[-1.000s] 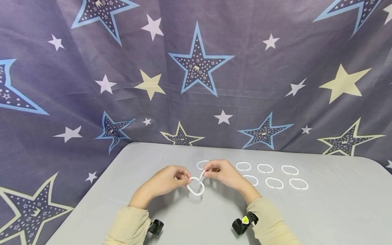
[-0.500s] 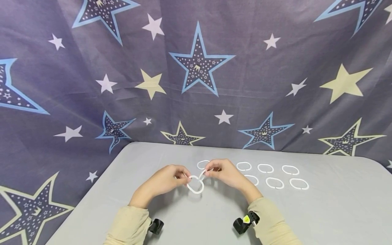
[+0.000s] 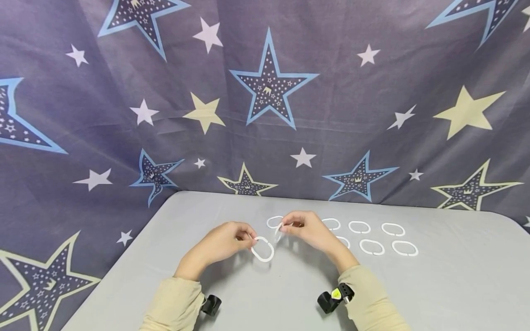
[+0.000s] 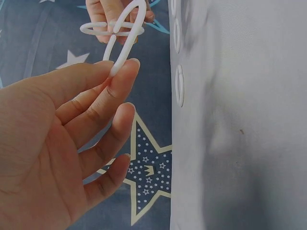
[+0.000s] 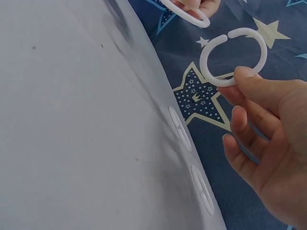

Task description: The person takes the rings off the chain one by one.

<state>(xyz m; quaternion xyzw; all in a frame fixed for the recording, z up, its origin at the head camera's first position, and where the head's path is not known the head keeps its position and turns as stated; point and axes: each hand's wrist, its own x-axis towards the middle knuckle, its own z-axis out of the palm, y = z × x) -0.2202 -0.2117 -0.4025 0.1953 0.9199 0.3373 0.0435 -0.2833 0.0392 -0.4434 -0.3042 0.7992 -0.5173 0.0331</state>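
My left hand (image 3: 225, 243) pinches a white oval curtain ring (image 4: 127, 45) between thumb and index finger, holding it up over the table. My right hand (image 3: 308, 231) pinches a second, similar ring (image 5: 203, 62) by its lower edge; the small gap in this ring faces up in the right wrist view. In the head view a short space lies between the two held rings, while in the left wrist view they overlap. The other fingers of both hands are loosely bent.
Several more white rings (image 3: 403, 241) lie in two rows on the grey table (image 3: 455, 276), right of and behind the right hand. One ring (image 3: 267, 223) lies farther back, between the hands. A star-patterned curtain (image 3: 331, 119) hangs behind the table.
The right hand has moved slightly right and back with its ring. The two rings, crossing each other earlier in the head view, now stand apart there. The left hand has barely moved.
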